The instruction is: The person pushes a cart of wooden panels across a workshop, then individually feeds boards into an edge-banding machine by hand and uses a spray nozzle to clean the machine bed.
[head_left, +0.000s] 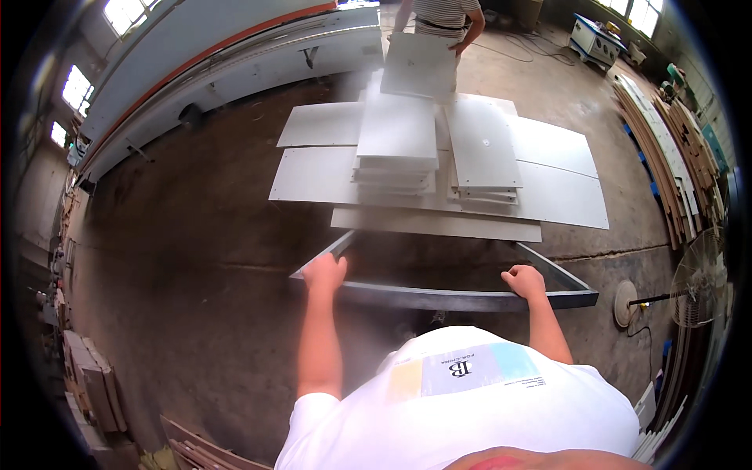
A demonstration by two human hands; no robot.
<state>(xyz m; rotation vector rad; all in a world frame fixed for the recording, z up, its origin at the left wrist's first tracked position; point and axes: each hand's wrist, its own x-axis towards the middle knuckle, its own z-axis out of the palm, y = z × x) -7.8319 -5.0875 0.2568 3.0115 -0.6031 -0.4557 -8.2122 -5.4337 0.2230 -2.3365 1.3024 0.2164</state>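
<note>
Through the head view I have both bare hands on a grey metal frame (439,298), which lies low in front of the white shirt (501,392). My left hand (324,270) is curled narrow over the frame's left corner; my right hand (525,280) is closed over the front bar, near its right end. I cannot see the undersides of either grip. The frame's two side bars run away from me toward wide white panels (562,188), and what joins them beneath is hidden from me. On those panels I see two piles of smaller boards, a left stack (398,133) and a right stack (482,145), standing side by side. At the far side another person (445,14) holds a square white board (419,66) above the back of the left stack, one hand at its edge. A standing fan (695,286) is off to my right, with long planks (654,149) beyond it on the floor (196,258).
</note>
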